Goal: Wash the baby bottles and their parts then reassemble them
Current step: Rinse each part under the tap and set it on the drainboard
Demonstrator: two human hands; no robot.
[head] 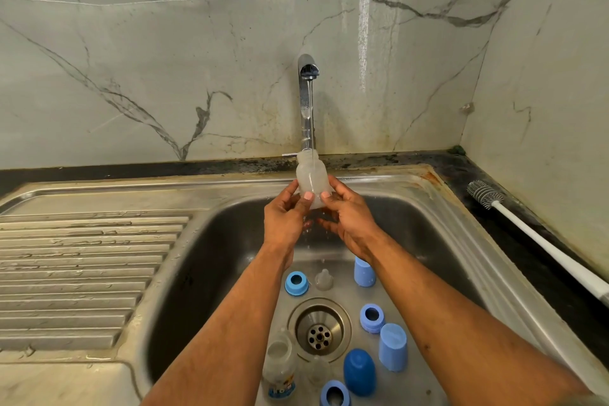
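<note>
— Both hands on it? Where is it?
— Yes; left hand (pixel 286 219) and right hand (pixel 350 219) pinch the clear plastic baby bottle (pixel 311 180) upright under the chrome tap's (pixel 307 99) stream, over the steel sink (pixel 438 217).
— Fingers?
— Curled round its base, thumbs in front.

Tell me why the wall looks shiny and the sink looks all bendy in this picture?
In the head view, light bounces off the glossy marble wall as a bright white streak. The wide-angle lens curves the sink rim and the draining board grooves. The forearms near the bottom edge look stretched and slightly soft, while the bottle under the tap stays fairly sharp.
</note>
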